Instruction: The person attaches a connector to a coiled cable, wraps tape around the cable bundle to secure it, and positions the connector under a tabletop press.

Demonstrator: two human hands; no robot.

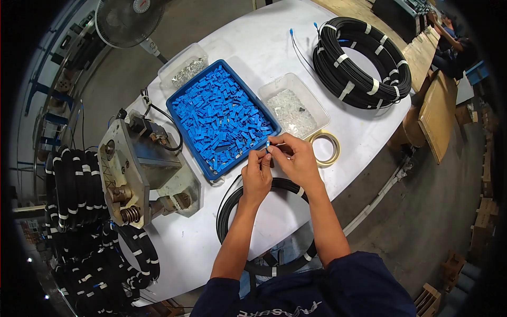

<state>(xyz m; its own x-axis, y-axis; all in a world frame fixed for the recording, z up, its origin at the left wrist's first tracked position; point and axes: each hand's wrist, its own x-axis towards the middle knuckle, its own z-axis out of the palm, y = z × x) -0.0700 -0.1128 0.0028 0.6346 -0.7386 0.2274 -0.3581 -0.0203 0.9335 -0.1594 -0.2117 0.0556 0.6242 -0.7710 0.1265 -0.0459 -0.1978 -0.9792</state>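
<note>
A small blue-and-white piece [268,146] is at the fingertips, in front of the near corner of the blue tray [189,140]. The left hand [256,171] and right hand [297,158] both close on it, thumb against finger; whether it joins a cable is too small to tell. The step in hand is judged to be fine two-handed work on this piece; the next move calls for a steady pinch and careful alignment. Below the hands lies a black cable coil [224,219], partly over the table edge. The tray holds loose blue parts [219,116]. Beside it stand a clear container [317,100] and, nearer the right hand, a tape roll [338,150]; a metal machine [131,171] stands to the left
</note>
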